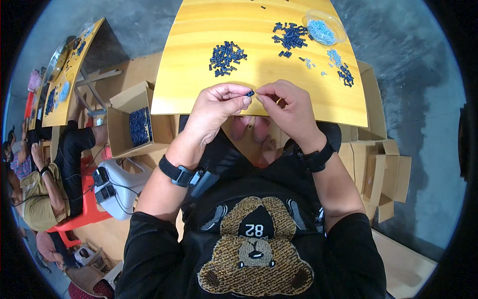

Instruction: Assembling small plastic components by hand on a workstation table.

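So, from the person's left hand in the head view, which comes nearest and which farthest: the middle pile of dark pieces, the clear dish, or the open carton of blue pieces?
1. Middle pile of dark pieces, on the table just beyond the left hand.
2. Open carton of blue pieces, beside the table on the left.
3. Clear dish, far right corner of the table.

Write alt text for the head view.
Both hands, left hand and right hand, pinch one small dark blue part between them over a yellow table holding piles of similar parts.
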`<state>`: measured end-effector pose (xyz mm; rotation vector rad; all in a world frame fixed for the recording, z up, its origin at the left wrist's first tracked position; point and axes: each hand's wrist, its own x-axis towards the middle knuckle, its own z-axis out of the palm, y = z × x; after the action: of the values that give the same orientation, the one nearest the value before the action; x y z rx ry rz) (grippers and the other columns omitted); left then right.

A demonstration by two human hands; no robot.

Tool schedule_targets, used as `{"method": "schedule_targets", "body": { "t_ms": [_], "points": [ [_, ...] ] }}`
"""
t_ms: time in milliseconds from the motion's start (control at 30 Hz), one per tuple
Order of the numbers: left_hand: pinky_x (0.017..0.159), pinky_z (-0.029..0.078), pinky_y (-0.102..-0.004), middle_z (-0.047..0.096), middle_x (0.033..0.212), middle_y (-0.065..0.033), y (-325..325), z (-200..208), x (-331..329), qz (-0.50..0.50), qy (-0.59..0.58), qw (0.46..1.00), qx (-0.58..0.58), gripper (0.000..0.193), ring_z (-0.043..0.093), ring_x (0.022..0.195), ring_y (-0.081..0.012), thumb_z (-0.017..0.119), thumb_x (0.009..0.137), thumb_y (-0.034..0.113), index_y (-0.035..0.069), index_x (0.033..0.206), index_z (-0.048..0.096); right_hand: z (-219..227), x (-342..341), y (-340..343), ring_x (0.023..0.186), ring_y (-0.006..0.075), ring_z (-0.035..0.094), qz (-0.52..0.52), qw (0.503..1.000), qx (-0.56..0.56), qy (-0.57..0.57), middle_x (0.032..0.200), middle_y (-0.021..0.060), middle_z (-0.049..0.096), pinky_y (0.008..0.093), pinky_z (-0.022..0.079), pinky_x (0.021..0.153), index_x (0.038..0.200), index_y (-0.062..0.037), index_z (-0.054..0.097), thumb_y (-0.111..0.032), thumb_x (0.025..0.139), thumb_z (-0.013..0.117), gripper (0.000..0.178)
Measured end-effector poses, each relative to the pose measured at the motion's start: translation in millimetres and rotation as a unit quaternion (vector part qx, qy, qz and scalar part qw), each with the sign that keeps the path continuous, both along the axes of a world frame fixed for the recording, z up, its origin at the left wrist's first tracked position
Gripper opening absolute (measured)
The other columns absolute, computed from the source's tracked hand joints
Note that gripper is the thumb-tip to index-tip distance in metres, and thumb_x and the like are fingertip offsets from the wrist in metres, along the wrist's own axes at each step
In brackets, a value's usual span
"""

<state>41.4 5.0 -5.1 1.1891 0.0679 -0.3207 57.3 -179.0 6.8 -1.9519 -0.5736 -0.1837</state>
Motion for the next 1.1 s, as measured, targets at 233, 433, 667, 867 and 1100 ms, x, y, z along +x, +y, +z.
{"method": "schedule_targets", "body": {
  "t_ms": [233,433,667,867,1100],
  "points": [
    [0.072,0.049,-0.0205,0.066,0.089,-0.0046,-1.7,-7.3,3.5,0.010,-0.036,0.999,0.028,0.019,0.061,0.080,-0.0085,0.067,0.080,0.001,0.001,0.098,0.064,-7.3,3.6,-0.4,0.060,0.0176,0.057,0.007,0.999,0.016,0.037,0.071,0.0089,0.060,0.0271,0.044,0.052,0.084,-0.0020,0.066,-0.012,0.078,0.066,0.011],
    [0.074,0.048,-0.0203,0.066,0.089,-0.0039,-4.2,-9.9,2.2,0.007,-0.053,0.998,0.034,0.019,0.060,0.080,-0.0074,0.068,0.079,0.001,0.001,0.098,0.064,-9.5,4.2,0.0,0.061,0.0162,0.057,0.012,0.998,0.030,0.057,0.072,0.0085,0.060,0.0268,0.044,0.054,0.084,-0.0010,0.066,-0.013,0.079,0.066,0.013],
    [0.073,0.048,-0.0197,0.066,0.088,-0.0030,-3.4,-6.7,-0.8,0.013,-0.050,0.998,0.029,0.020,0.059,0.078,-0.0070,0.069,0.079,0.001,0.001,0.098,0.064,-9.1,2.1,1.3,0.064,0.0187,0.059,0.004,0.997,0.030,0.075,0.074,0.0103,0.062,0.0283,0.046,0.057,0.083,-0.0002,0.065,-0.012,0.078,0.065,0.013],
    [0.068,0.049,-0.0203,0.066,0.087,-0.0043,-5.0,-8.9,-1.7,0.016,-0.022,1.000,0.003,0.017,0.061,0.076,-0.0087,0.066,0.082,0.006,0.002,0.099,0.064,-12.5,2.3,2.4,0.067,0.0239,0.060,-0.005,0.999,0.029,0.042,0.075,0.0120,0.062,0.0313,0.047,0.060,0.082,0.0002,0.064,-0.011,0.077,0.064,0.012],
    [0.067,0.050,-0.0214,0.066,0.087,-0.0053,4.8,-9.7,3.6,0.039,-0.001,0.999,0.003,0.018,0.062,0.075,-0.0112,0.062,0.085,0.008,0.002,0.103,0.062,-10.6,2.3,12.3,0.066,0.0261,0.060,-0.003,0.999,0.033,0.011,0.074,0.0138,0.061,0.0328,0.047,0.059,0.082,-0.0003,0.064,-0.009,0.077,0.062,0.010]
  ]
}}
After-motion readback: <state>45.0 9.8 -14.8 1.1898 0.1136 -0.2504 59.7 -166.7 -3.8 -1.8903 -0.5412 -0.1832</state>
